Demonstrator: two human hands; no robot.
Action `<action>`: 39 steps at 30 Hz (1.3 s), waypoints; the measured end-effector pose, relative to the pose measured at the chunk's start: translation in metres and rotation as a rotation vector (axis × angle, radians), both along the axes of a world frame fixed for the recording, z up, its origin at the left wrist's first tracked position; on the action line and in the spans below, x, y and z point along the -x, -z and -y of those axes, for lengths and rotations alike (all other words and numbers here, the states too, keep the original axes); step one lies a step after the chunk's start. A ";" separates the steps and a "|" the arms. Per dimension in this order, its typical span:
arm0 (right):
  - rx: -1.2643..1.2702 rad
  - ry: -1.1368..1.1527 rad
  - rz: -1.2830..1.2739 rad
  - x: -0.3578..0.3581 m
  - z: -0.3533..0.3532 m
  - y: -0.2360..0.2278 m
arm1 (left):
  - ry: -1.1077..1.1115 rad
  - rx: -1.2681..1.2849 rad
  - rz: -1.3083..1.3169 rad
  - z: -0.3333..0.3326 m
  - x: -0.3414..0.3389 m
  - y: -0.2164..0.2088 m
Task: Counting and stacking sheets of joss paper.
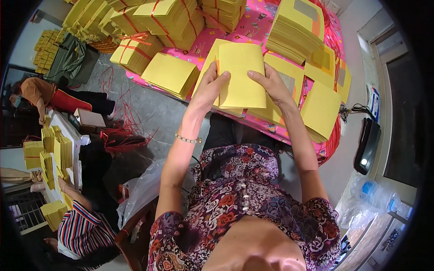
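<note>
Over the near edge of the table I hold a folded sheet of yellow paper (242,74) upright between both hands; whether it is more than one layer I cannot tell. My left hand (211,85) grips its left edge with the thumb on the front face. At the right edge, my right hand (273,85) pinches it the same way, fingers behind and partly hidden. Flat yellow sheets with grey and orange patches (282,74) lie behind and beside my right hand. To the left rests a folded yellow stack (169,72), and to the right another yellow stack (322,108).
Tall yellow paper bundles tied with red string (167,20) stand at the back of the pink patterned table (248,25). Red strings (332,135) hang along its right edge. Two people work at a white table (68,126) on the left. A plastic bag (140,196) sits beside me.
</note>
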State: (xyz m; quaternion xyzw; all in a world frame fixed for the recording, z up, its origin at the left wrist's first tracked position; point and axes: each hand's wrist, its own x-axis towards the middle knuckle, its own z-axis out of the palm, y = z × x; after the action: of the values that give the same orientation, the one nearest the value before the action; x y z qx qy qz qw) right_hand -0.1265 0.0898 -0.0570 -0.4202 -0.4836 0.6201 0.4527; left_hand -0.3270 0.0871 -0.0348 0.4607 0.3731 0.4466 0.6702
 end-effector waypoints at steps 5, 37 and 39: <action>-0.046 -0.034 0.038 -0.003 -0.003 0.007 | 0.014 0.010 -0.008 -0.001 0.000 0.001; -0.100 -0.113 0.163 0.004 -0.012 -0.005 | -0.080 0.143 0.096 -0.007 -0.002 0.008; -0.089 -0.117 0.155 0.006 -0.012 -0.008 | -0.109 0.192 0.156 -0.008 -0.003 0.009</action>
State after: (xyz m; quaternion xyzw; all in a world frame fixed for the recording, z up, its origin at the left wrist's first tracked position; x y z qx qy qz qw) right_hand -0.1329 0.1020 -0.0487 -0.4177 -0.5678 0.5890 0.3952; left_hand -0.3241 0.0955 -0.0442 0.3375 0.3852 0.4790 0.7129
